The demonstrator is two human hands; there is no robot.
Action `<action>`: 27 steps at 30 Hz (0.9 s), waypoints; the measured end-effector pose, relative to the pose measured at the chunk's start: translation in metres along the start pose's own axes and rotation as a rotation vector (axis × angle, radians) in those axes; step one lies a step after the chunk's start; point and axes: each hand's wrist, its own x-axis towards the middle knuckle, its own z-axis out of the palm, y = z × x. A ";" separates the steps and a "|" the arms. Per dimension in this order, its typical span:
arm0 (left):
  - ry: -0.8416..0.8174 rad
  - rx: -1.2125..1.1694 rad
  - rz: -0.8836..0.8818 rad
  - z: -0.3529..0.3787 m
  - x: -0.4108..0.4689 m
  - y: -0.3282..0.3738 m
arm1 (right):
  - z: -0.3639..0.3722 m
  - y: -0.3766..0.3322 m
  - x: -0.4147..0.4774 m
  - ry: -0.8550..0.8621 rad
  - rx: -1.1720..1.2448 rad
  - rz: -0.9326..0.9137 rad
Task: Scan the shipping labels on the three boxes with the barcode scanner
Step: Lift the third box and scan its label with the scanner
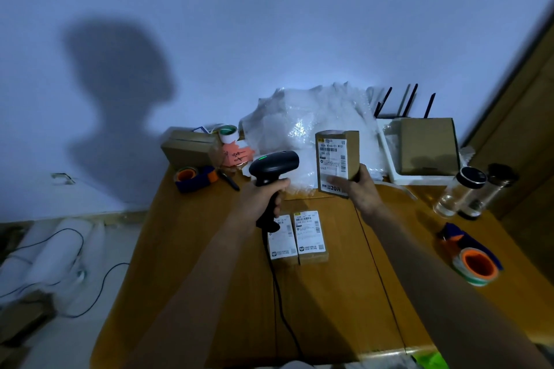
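My left hand (263,198) grips the handle of a black barcode scanner (274,166) with a green light lit on its head; its cable runs down over the table. My right hand (359,189) holds a small cardboard box (337,159) upright above the table, its white shipping label facing me, just right of the scanner's head. Two more labelled boxes lie flat side by side on the table: the left one (280,246) is partly hidden by the scanner handle, the right one (310,237) is fully visible.
On the wooden table (209,278): bubble wrap (311,120) at the back, a brown box (189,147) and tape dispenser (195,178) at back left, a white router with a box (425,144) at back right, two jars (467,192), an orange tape dispenser (476,263) right.
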 end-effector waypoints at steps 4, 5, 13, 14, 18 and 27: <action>-0.006 -0.009 0.006 0.000 -0.002 0.000 | 0.004 -0.004 -0.001 0.000 0.035 -0.006; -0.005 -0.010 0.006 0.000 -0.002 0.000 | 0.005 -0.005 -0.001 0.001 0.041 -0.009; 0.006 -0.007 0.007 -0.002 -0.003 -0.004 | 0.009 -0.002 -0.003 0.006 -0.002 -0.026; 0.009 -0.005 0.005 -0.002 -0.003 -0.004 | 0.009 -0.001 -0.004 0.005 0.004 -0.021; 0.007 0.002 -0.007 -0.003 -0.002 -0.007 | 0.010 0.002 -0.006 0.007 0.005 -0.026; -0.004 0.015 -0.032 -0.003 -0.001 -0.012 | 0.009 0.004 -0.011 0.010 0.025 -0.021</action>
